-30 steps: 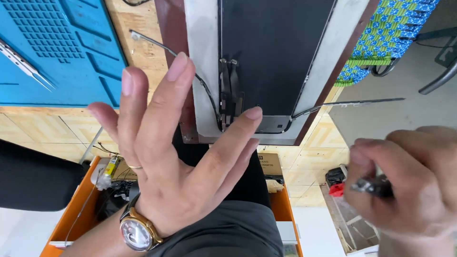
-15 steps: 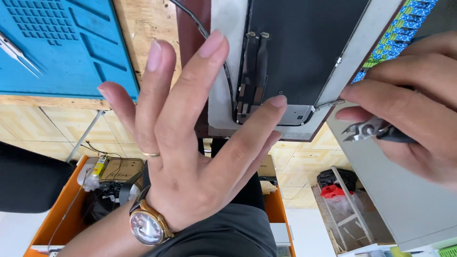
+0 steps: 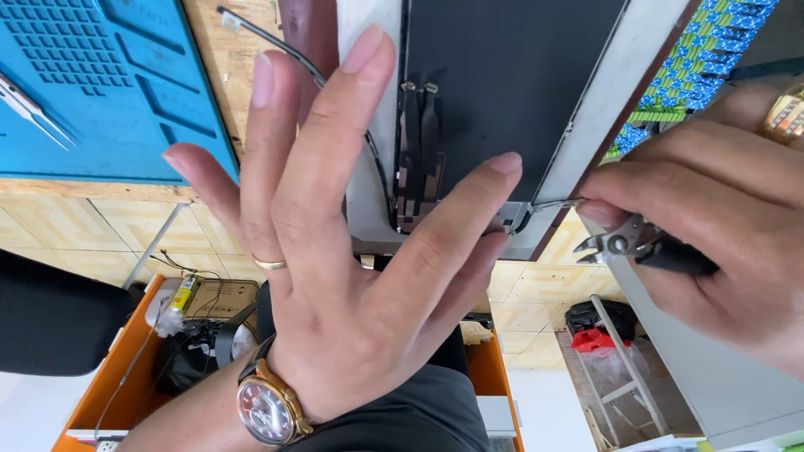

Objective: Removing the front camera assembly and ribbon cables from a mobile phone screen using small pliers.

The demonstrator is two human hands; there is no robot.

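- Closing in from the right, the right hand now sits at the panel's lower corner; a second ago it hung low and well apart from the panel, and half a second ago it was only arriving at the edge.
- Its fingers are clenched on small cutters with a dark grip, while the fingertips pinch the end of a thin wire that sticks out at that corner. The cutter tips lie just beside the wire, so the work on the wire looks begun, not finished.
- Left hand, watch and ring showing, stays spread flat with nothing grasped: the thumb presses the panel's lower edge and the fingers lie over its left side.
- Panel, dark with a grey frame, fills more of the view than before, its ribbon strips near the thumb.
- Black cable runs from the bench top down behind the fingers.
- Farther off lie a blue mat with tweezers on it, and an orange bin below the bench.
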